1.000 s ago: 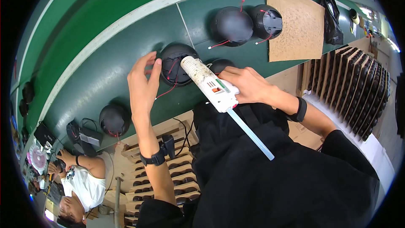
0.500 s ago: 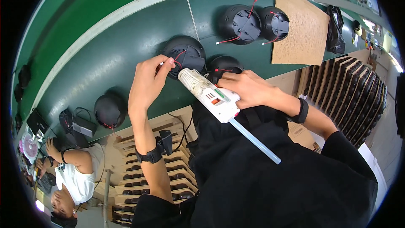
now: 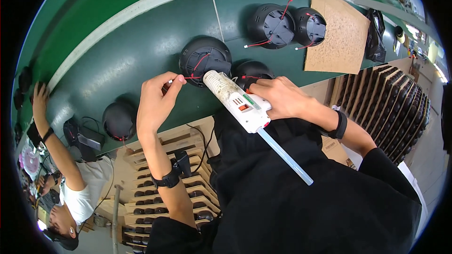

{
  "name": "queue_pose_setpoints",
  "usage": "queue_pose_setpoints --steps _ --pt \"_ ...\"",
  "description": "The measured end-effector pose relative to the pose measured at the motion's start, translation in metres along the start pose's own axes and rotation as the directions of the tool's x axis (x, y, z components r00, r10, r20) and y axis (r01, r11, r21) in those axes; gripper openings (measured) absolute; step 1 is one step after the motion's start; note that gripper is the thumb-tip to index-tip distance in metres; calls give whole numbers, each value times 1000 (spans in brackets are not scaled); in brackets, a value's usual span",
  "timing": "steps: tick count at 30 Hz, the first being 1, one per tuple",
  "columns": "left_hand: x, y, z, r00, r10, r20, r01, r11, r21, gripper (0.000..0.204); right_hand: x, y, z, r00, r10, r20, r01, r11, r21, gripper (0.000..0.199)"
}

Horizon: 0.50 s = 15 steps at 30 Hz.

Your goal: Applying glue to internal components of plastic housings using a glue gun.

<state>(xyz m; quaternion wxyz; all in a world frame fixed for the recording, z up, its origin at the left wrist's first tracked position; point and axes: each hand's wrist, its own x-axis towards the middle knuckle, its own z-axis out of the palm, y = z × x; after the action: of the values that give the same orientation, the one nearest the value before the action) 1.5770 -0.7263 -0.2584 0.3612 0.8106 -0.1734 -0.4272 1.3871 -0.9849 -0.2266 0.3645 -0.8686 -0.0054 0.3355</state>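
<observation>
My right hand (image 3: 281,98) is wrapped round the handle of a white hot glue gun (image 3: 238,106). A translucent glue stick (image 3: 285,155) sticks out of its back end, and its ribbed nozzle end points at a round black housing (image 3: 205,56) on the bench. Between thumb and fingertips my left hand (image 3: 160,96) pinches the end of a thin red wire (image 3: 192,78), which runs taut to that housing. A second black housing (image 3: 254,71) sits just beyond my right hand, which partly covers it. The nozzle tip is hidden.
On the green bench (image 3: 136,47), two more black housings with red wires (image 3: 272,26) stand at the back beside a cardboard sheet (image 3: 335,33). Another black housing (image 3: 120,121) lies at left. A co-worker's arm (image 3: 63,148) reaches over the bench's left end. Racks (image 3: 383,108) hold many dark parts.
My left hand has moved left and slightly down, drawing the red wire out straight from the housing. The glue gun has shifted slightly. The co-worker's arm now stretches up across the bench.
</observation>
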Motion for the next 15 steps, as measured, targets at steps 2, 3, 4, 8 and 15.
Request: queue_pose_setpoints --steps 2,3,4,8,15 --pt "-4 -3 0 1000 9 2 -9 1000 -23 27 1 1 -1 1000 -23 -16 23 1000 19 46" --pt "-6 -5 1 1000 -9 7 9 1000 -27 27 2 2 -1 999 -38 -34 39 999 32 45" --pt "-7 -8 2 1000 11 -3 -11 999 -34 28 2 3 -2 998 -55 -41 57 997 47 45" --pt "-12 -23 7 997 -26 -69 15 989 -150 29 0 1 -5 987 -111 -119 129 980 151 42" --pt "-12 -62 35 964 -77 -255 45 991 -128 27 -1 -9 -24 993 -88 -72 102 970 221 34"
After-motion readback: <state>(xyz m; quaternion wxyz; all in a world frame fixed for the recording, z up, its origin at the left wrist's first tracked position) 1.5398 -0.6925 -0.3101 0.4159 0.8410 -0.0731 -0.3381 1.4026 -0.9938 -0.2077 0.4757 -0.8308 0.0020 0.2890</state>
